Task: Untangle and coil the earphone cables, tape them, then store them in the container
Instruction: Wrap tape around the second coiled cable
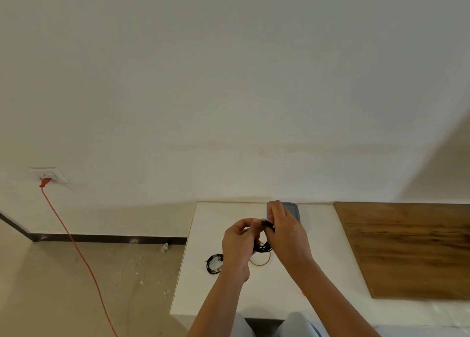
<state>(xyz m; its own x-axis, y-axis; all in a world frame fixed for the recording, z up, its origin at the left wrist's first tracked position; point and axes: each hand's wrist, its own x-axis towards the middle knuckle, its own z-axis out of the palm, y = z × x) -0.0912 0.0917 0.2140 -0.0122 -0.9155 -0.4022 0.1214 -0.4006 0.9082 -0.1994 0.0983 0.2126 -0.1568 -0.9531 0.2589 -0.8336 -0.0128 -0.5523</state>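
The place looks like a plain, sparsely furnished room in a home or flat. A bare white wall (229, 82) carries one wall socket (52, 175), and a red cable (76, 245) runs from it down over a beige floor (63, 286) dotted with small scraps (137, 260). A dark skirting board (109, 237) lines the wall. A white table (216, 224) stands against it beside a wooden panel (412, 247).

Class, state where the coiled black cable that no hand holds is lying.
The coiled black cable lies on the white table in the head view, just left of the left hand, near the table's left edge.
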